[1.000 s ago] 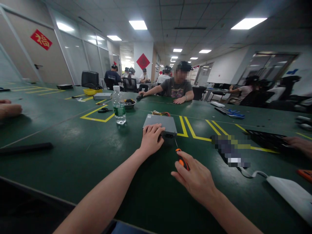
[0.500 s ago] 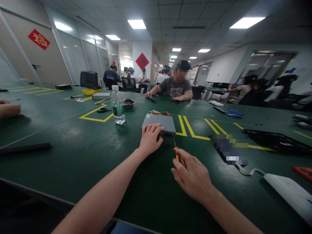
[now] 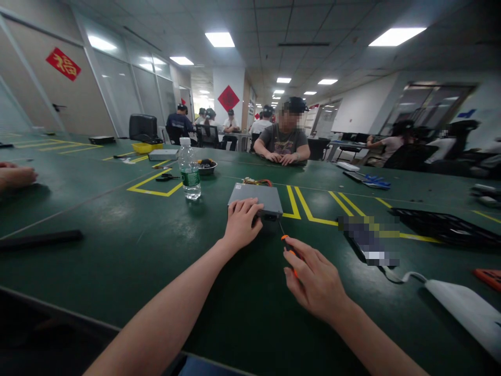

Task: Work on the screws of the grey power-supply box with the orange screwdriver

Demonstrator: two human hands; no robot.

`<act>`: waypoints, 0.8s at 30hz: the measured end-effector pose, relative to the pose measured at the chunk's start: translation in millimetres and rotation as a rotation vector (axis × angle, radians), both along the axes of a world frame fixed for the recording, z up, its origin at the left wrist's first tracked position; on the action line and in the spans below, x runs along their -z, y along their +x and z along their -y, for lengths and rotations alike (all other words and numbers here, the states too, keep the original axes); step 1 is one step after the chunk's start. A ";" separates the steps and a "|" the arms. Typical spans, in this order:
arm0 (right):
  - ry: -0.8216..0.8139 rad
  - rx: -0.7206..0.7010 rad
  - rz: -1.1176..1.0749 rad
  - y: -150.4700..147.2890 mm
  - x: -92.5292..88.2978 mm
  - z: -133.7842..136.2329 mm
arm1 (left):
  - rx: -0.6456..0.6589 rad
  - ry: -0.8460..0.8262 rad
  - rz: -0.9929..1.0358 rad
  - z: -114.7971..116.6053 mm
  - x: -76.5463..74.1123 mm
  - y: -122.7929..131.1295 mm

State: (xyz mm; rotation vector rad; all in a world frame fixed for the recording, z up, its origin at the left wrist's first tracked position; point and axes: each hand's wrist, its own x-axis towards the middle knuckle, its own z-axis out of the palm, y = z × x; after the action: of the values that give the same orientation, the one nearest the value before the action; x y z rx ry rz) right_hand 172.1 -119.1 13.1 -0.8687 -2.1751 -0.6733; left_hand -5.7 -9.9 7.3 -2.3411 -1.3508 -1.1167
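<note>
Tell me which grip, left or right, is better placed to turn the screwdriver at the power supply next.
The right grip, likely: it holds the screwdriver, shaft pointing at the near right corner of the power supply. The left grip rests on the power supply.

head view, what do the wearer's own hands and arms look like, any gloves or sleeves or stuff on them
The left hand and right hand are both ungloved, and no ring can be made out on either. The left forearm and right forearm are bare as far as they show: no sleeve, watch, bracelet, cable or marking is visible on them.
</note>
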 end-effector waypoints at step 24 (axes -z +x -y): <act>0.065 -0.124 0.084 -12.5 1.7 -14.5 | 0.008 0.005 0.011 -1.2 1.1 -0.1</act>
State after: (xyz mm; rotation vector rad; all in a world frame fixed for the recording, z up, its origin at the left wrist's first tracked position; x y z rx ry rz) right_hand 159.5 -104.6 11.4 -0.6774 -2.2474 -0.7259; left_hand -5.9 -8.6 6.2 -2.3423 -1.3417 -1.1351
